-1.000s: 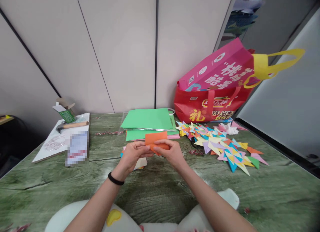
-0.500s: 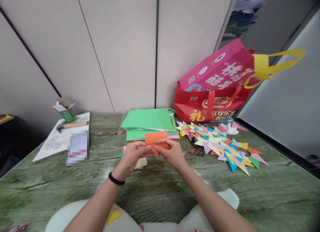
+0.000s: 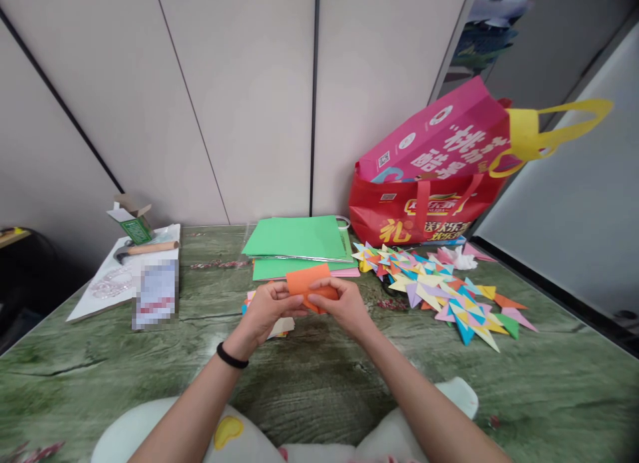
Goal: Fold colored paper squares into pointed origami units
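Note:
Between my two hands, above the table, is a partly folded piece of orange paper (image 3: 308,278). My left hand (image 3: 271,310) pinches its left side, thumb and fingers closed on it. From the other side my right hand (image 3: 344,305) grips it, with the thumb pressed on its lower folded part. The fingers hide some of the lower folds. Beneath and behind my left hand lie small pieces of coloured paper (image 3: 282,327), partly covered. Just beyond the hands is a stack of green paper sheets (image 3: 297,238).
Folded paper stars and points (image 3: 449,290) are heaped on the right. Behind them stands a red bag (image 3: 384,210) holding a pink bag (image 3: 434,134). On the left, a hammer (image 3: 154,247) and a small green box (image 3: 134,229) rest on a white board (image 3: 94,293).
The orange paper has tilted slightly and its upper flap has shifted a little to the left. Both hands keep hold of it.

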`<state>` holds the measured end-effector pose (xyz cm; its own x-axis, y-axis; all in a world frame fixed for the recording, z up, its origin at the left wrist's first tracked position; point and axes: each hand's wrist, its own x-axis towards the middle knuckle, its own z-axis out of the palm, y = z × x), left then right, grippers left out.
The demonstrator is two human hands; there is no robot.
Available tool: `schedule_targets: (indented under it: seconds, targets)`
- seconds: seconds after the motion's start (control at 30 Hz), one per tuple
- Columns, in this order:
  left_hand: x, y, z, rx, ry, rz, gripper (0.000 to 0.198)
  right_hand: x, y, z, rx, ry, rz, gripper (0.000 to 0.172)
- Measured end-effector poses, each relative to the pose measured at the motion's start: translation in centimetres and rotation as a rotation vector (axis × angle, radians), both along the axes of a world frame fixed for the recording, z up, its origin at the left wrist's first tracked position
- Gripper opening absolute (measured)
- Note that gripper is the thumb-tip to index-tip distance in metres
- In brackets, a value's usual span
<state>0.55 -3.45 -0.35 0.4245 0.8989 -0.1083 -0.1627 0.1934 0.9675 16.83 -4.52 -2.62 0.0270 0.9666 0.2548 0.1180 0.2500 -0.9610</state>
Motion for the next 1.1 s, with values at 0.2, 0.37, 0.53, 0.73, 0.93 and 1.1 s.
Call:
schedule_targets:
  seconds: [0.2, 0.37, 0.53, 0.73, 0.93, 1.1]
  targets:
    - [-0.1, -0.1, 0.0, 0.000, 0.020, -0.058, 0.043, 0.0, -0.1, 0.2, -0.006, 0.006, 0.024, 0.016]
    - [-0.1, -0.1, -0.3, -0.004, 0.074, -0.043, 0.030, 0.0, 0.0, -0.1, 0.007, 0.034, 0.029, 0.015]
    - [-0.1, 0.0, -0.6, 0.022, 0.067, -0.032, 0.031, 0.0, 0.1, -0.1, 0.010, 0.029, 0.020, 0.014]
    - [0.0, 0.2, -0.8, 0.009, 0.002, 0.029, 0.035, 0.1, -0.2, 0.4, 0.130, -0.137, -0.036, 0.028]
    - [0.4, 0.0, -0.5, 0.035, -0.024, 0.042, 0.037, -0.7, -0.3, -0.3, 0.181, -0.082, -0.183, 0.049]
    - [0.7, -0.1, -0.6, 0.046, -0.044, 0.092, 0.032, -1.3, -0.4, -0.6, 0.138, -0.061, -0.241, 0.073]
